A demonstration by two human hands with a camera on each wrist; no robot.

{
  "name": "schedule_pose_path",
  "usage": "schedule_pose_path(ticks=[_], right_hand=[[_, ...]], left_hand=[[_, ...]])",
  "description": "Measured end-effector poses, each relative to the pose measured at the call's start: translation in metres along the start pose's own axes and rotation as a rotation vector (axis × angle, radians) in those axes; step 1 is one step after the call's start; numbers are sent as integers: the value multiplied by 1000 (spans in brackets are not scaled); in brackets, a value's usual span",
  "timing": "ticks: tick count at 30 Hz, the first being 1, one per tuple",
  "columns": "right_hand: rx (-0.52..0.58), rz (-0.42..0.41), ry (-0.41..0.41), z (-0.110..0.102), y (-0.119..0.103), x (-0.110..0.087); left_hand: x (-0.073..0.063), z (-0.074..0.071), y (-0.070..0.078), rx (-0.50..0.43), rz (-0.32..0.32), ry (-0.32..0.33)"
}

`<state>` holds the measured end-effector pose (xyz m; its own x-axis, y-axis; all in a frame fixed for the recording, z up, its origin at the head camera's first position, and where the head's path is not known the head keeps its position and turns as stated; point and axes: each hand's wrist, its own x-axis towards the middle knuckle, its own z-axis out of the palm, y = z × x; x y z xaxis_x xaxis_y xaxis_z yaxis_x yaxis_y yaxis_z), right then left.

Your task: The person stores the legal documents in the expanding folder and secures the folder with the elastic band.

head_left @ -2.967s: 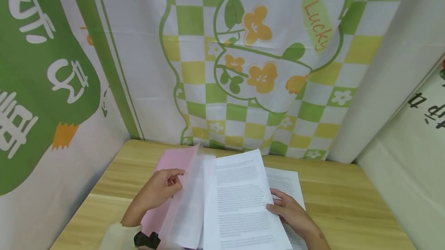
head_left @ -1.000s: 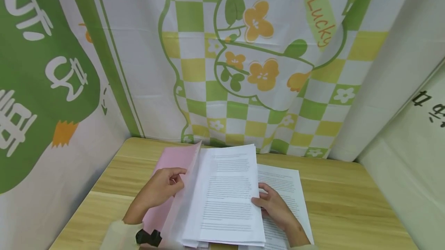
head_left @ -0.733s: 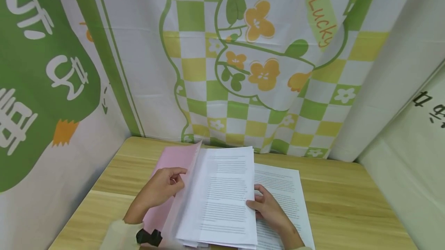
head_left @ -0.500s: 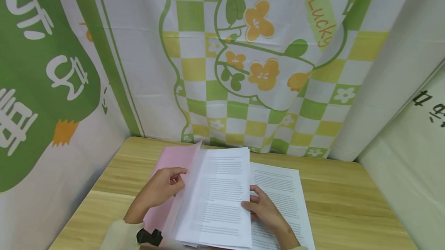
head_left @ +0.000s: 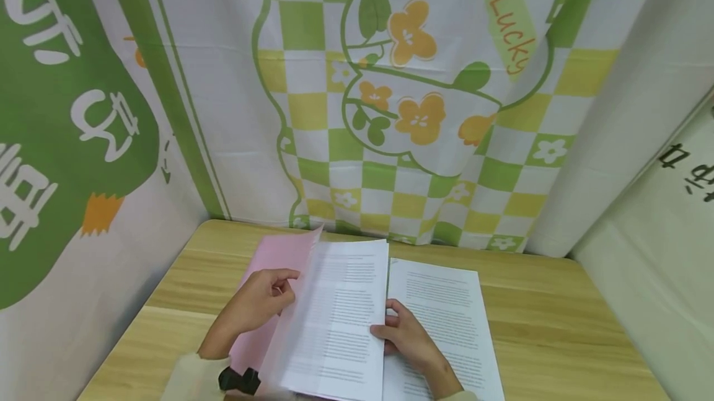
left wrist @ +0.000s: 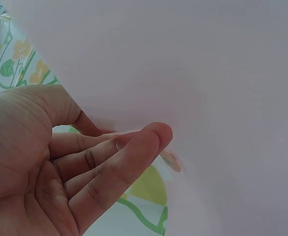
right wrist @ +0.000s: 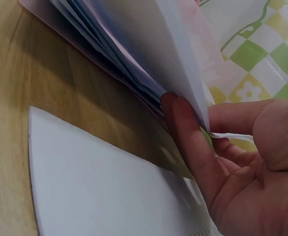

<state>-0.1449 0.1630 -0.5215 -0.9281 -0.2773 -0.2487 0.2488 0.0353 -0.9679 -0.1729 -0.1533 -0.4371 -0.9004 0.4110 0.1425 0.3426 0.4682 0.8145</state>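
Observation:
A pink folder lies on the table, its translucent leaf raised. My left hand pinches the leaf's edge between thumb and fingers; in the left wrist view the pale leaf fills most of the frame. My right hand grips the right edge of some printed sheets, thumb on top and fingers beneath. The left part of these sheets lies behind the translucent leaf. In the right wrist view, folder layers show beside the right hand.
Another printed paper lies on the wooden table to the right, partly under the right hand. A black wrist strap is on the left sleeve. A patterned curtain hangs behind the table, with cloth walls at both sides.
The right hand has moved left with the printed sheets, whose left part now lies behind the translucent leaf. More of the paper on the right is uncovered. The left hand holds its place.

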Motion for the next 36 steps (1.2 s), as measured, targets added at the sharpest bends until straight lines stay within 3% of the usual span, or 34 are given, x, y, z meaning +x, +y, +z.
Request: schedule_pose_path(ticks=[6,11,26,36], right_hand=[[-27,-29,-55,1,-2,2],[-84,-22,-41,-3,-4,2],[-22,-45,-39,-9,-3,2],[-6,-82,-29,1,2,6]], left_hand=[[0,-1,0,3,3,-6],[0,-1,0,5,4,-9],[-1,1,-2,-17,-2,-8],[-2,4,-3,-39,-4,-22]])
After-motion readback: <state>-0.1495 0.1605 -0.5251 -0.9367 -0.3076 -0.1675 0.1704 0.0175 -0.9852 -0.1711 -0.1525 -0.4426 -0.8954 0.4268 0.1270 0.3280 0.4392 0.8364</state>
